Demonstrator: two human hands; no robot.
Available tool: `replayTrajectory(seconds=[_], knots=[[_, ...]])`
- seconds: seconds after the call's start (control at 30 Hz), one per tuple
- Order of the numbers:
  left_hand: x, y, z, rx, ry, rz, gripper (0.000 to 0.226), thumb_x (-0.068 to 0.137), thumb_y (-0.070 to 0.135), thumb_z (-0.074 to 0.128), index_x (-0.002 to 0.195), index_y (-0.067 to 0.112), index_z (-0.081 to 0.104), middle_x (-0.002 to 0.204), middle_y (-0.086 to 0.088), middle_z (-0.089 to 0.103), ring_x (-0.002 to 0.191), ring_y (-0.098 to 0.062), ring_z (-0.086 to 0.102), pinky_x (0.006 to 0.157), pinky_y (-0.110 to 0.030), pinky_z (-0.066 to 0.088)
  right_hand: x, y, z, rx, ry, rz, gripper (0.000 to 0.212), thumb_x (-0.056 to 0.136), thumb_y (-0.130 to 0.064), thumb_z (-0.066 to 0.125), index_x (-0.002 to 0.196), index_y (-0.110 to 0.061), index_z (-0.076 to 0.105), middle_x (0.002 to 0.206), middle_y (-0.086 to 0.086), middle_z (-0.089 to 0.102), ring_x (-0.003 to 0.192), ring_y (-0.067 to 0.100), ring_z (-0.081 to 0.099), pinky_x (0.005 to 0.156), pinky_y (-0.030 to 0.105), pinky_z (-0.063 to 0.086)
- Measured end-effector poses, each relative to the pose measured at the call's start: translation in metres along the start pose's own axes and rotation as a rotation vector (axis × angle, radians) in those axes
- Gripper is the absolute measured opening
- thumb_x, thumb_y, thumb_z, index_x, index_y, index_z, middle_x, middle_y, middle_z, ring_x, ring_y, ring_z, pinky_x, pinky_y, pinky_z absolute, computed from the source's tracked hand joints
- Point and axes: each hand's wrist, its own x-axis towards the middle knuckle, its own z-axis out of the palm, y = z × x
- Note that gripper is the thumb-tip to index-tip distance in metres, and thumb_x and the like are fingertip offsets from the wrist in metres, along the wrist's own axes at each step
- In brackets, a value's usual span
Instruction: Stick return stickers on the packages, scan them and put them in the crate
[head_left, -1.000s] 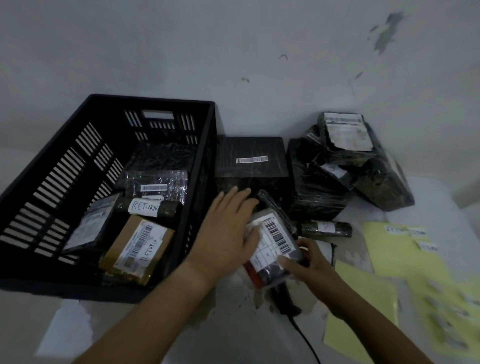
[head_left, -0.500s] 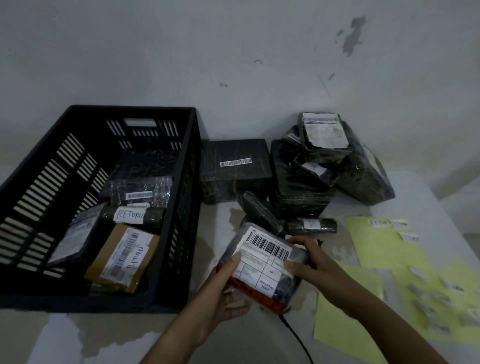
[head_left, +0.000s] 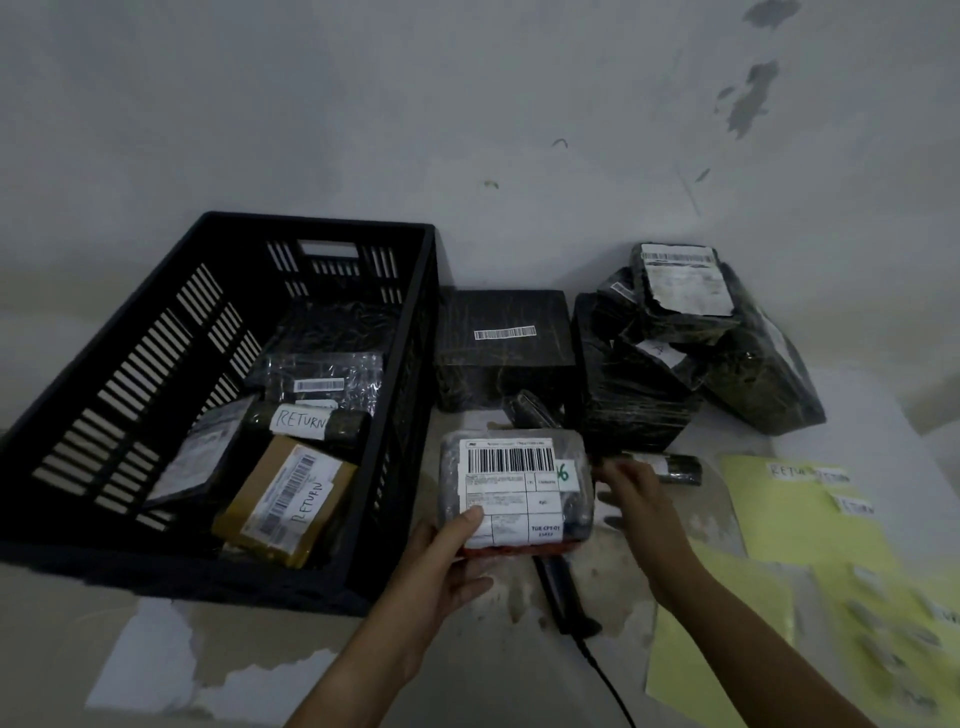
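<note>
A clear-wrapped package (head_left: 519, 480) with a white barcode label faces me above the table. My left hand (head_left: 441, 564) grips its lower left corner, thumb on the label. My right hand (head_left: 631, 506) is just off the package's right edge with its fingers spread, and I cannot tell whether they touch it. The black crate (head_left: 130, 395) at the left holds several packages, two marked RETURN (head_left: 300, 419). Yellow sheets with return stickers (head_left: 808, 475) lie at the right. A black scanner (head_left: 563, 597) with a cable lies under the held package.
A black box (head_left: 504, 353) and a pile of black-wrapped packages (head_left: 685, 358) stand against the wall behind. A small dark tube package (head_left: 675, 467) lies by my right hand. The table top (head_left: 171, 670) is worn and peeling in front.
The package has turned level so its label faces me. My left hand now holds it from below left, and my right hand has let go of its right side.
</note>
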Motion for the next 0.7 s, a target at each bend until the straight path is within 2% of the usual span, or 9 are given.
replayTrajectory(seconds=[0.1, 0.17, 0.23, 0.3, 0.37, 0.47, 0.6, 0.7], knots=[[0.0, 0.001, -0.003, -0.025, 0.005, 0.049, 0.07, 0.076, 0.055, 0.081, 0.136, 0.025, 0.06, 0.122, 0.0, 0.075, 0.111, -0.023, 0.073, 0.091, -0.038, 0.053, -0.006, 0.046, 0.009, -0.316, -0.065, 0.163, 0.045, 0.092, -0.038, 0.066, 0.122, -0.015, 0.043, 0.112, 0.005, 0.059, 0.077, 0.011, 0.058, 0.067, 0.031, 0.049], [0.0, 0.003, -0.004, -0.018, 0.008, 0.07, 0.074, 0.073, 0.057, 0.078, 0.137, 0.027, 0.059, 0.124, 0.001, 0.074, 0.113, -0.021, 0.072, 0.091, -0.036, 0.053, -0.01, 0.069, 0.015, -0.415, -0.167, 0.258, 0.06, 0.088, -0.038, 0.07, 0.129, -0.013, 0.035, 0.104, 0.001, 0.057, 0.076, 0.01, 0.058, 0.062, 0.029, 0.047], [-0.001, 0.004, -0.005, -0.005, 0.011, 0.094, 0.078, 0.071, 0.058, 0.078, 0.138, 0.026, 0.057, 0.125, 0.001, 0.074, 0.114, -0.022, 0.071, 0.09, -0.034, 0.053, -0.009, 0.091, 0.021, -0.521, -0.247, 0.282, 0.08, 0.083, -0.046, 0.073, 0.139, -0.011, 0.029, 0.116, 0.003, 0.057, 0.091, 0.018, 0.064, 0.069, 0.031, 0.052], [-0.003, 0.006, -0.005, -0.001, 0.011, 0.112, 0.074, 0.076, 0.056, 0.076, 0.139, 0.023, 0.056, 0.124, 0.0, 0.074, 0.115, -0.022, 0.071, 0.09, -0.032, 0.054, -0.008, 0.106, 0.028, -0.579, -0.305, 0.265, 0.089, 0.078, -0.049, 0.076, 0.141, -0.012, 0.026, 0.119, 0.003, 0.058, 0.091, 0.016, 0.066, 0.07, 0.03, 0.054], [-0.006, 0.008, -0.003, -0.005, 0.004, 0.126, 0.069, 0.082, 0.053, 0.079, 0.139, 0.022, 0.055, 0.124, -0.001, 0.074, 0.114, -0.022, 0.071, 0.087, -0.03, 0.056, -0.009, 0.119, 0.035, -0.643, -0.327, 0.219, 0.087, 0.074, -0.048, 0.077, 0.138, -0.017, 0.027, 0.114, -0.001, 0.061, 0.09, 0.015, 0.067, 0.076, 0.034, 0.057], [-0.009, 0.01, -0.001, -0.018, -0.012, 0.142, 0.069, 0.079, 0.049, 0.073, 0.139, 0.021, 0.054, 0.123, -0.002, 0.074, 0.113, -0.023, 0.072, 0.082, -0.028, 0.058, -0.013, 0.133, 0.042, -0.732, -0.295, 0.149, 0.079, 0.077, -0.047, 0.074, 0.138, -0.023, 0.032, 0.123, -0.001, 0.06, 0.104, 0.019, 0.064, 0.085, 0.034, 0.055], [-0.007, 0.009, -0.004, -0.037, -0.014, 0.159, 0.071, 0.073, 0.046, 0.074, 0.136, 0.02, 0.053, 0.119, -0.004, 0.076, 0.109, -0.024, 0.073, 0.084, -0.031, 0.057, -0.017, 0.131, 0.045, -0.655, -0.303, 0.146, 0.078, 0.082, -0.04, 0.074, 0.144, -0.022, 0.03, 0.131, -0.001, 0.058, 0.11, 0.018, 0.062, 0.089, 0.031, 0.052], [-0.002, 0.008, -0.007, -0.061, -0.007, 0.157, 0.074, 0.07, 0.044, 0.077, 0.136, 0.022, 0.053, 0.121, -0.005, 0.075, 0.109, -0.026, 0.073, 0.088, -0.037, 0.056, -0.022, 0.119, 0.036, -0.316, -0.42, 0.244, 0.099, 0.074, -0.033, 0.085, 0.149, -0.021, 0.021, 0.12, 0.004, 0.062, 0.098, 0.018, 0.066, 0.079, 0.03, 0.055]])
